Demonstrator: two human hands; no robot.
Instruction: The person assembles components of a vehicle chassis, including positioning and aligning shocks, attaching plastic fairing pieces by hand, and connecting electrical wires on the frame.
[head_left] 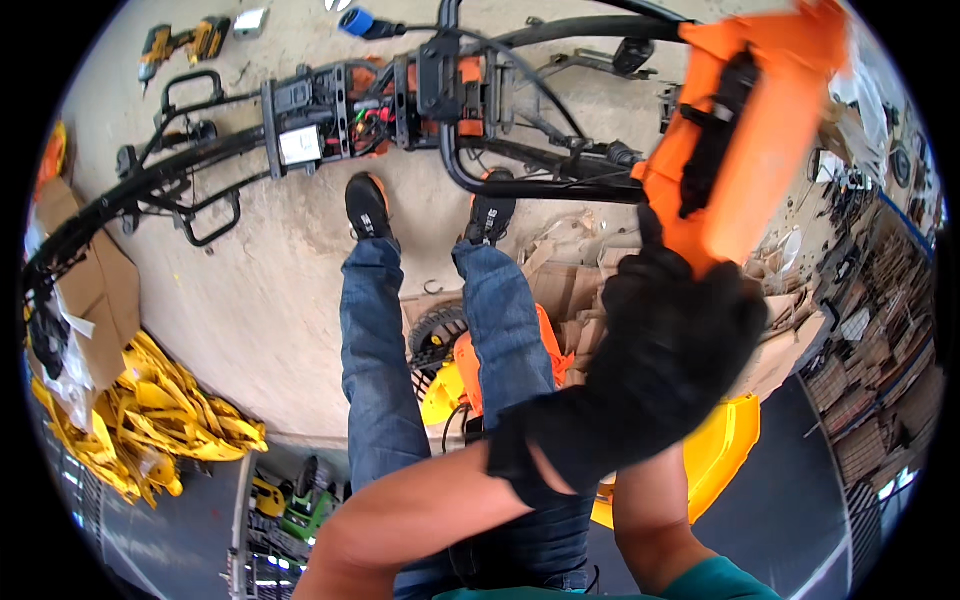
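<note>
I judge I am lifting the orange housing [760, 120], left hand [670, 350] fingers closed on it, right hand hidden; next needs steady carrying to the black frame [400, 110].

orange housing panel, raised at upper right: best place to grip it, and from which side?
Judging from this view, grip the orange panel at its narrow lower end, coming from below. It stands tilted, upper end high, and a gloved hand already closes there. The black insert along its face looks recessed, probably a poorer hold.
</note>
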